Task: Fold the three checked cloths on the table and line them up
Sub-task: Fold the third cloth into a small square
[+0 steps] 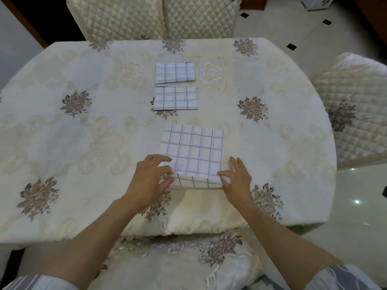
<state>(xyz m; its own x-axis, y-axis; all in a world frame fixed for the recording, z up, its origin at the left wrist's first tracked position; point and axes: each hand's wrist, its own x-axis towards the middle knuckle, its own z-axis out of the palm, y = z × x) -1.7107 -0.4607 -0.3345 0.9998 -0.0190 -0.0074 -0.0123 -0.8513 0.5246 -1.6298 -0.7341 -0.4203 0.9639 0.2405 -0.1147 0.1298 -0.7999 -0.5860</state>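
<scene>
Two quilted chairs [155,15] stand side by side well beyond the near cloth [192,151], and a side chair [351,105] of the same padded diamond fabric sits to its right. Nothing lies between the near cloth and either chair. The tiled floor [293,28], pale with small black diamonds, shows beyond it to the right.

The counter [83,122] has rounded corners under a cream embroidered cover with brown flower motifs.

The near cloth is a thin white square with a grey-blue check, lying flat except for its near edge, which is turned up and shows the underside. The left hand [149,181] pinches its near left corner. The right hand [237,181] pinches its near right corner, the other fingers spread.

Just beyond the near cloth lies the middle cloth [176,98], folded to a small rectangle. The far cloth [175,72], folded alike, lies beyond that with a narrow gap between them. Both sit roughly in line with the near cloth's left half.

There is open cover on both sides of the near cloth, and the counter edge is close on its near side.
</scene>
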